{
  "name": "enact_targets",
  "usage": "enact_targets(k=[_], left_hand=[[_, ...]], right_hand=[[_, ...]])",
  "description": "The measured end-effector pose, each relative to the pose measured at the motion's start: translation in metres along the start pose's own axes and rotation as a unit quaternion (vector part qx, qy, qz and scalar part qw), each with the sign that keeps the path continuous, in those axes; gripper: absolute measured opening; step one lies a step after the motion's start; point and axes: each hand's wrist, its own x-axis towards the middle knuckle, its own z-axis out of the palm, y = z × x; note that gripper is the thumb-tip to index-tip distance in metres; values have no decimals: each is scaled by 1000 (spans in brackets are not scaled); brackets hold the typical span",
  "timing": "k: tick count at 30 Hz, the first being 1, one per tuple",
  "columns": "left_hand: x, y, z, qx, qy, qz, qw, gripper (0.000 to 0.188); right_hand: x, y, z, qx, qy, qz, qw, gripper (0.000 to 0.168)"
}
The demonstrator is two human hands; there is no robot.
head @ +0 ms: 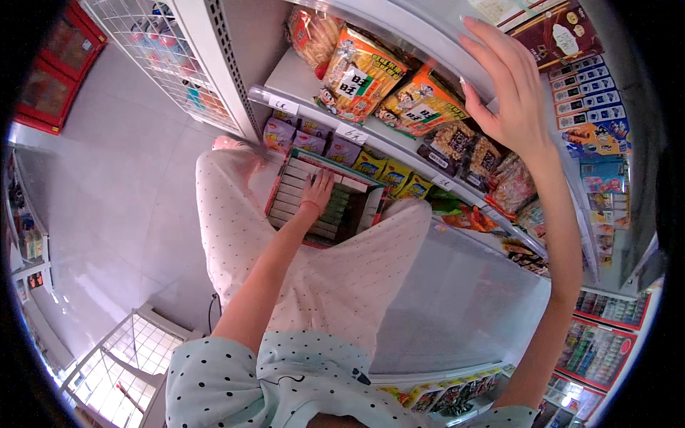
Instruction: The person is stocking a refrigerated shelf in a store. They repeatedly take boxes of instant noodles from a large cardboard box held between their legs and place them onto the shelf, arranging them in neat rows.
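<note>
My left hand rests with its fingers stretched out on rows of pale, narrow packs inside an open carton. Red and green edges show on the carton, which sits between my bent knees, against the lower shelf. Part of its right side holds no packs and looks dark inside. My right hand is raised in front of the upper shelf, thumb apart from the fingers, holding nothing. Below and left of it lie orange snack bags; whether it touches the shelf edge cannot be told.
Purple packets and yellow packets line the lower shelf behind the carton. A price-tagged shelf edge runs above them. White wire-mesh racks stand to the left. Boxed goods fill a shelf at the right.
</note>
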Motion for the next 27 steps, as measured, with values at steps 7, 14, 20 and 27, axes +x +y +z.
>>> enact_targets(k=[7,14,20,27], left_hand=[[44,-3,46,-21,-8,5,1000,34],[41,-10,32,102,-85,108,985,25],[27,-22,37,39,-40,69,996,19],[-32,-52,-92,-388,-26,-47,920,31]], right_hand=[[-3,9,12,39,-17,41,998,58],[-9,8,19,83,45,108,990,61],[1,4,20,82,37,83,992,62],[-7,1,10,9,-16,84,996,59]])
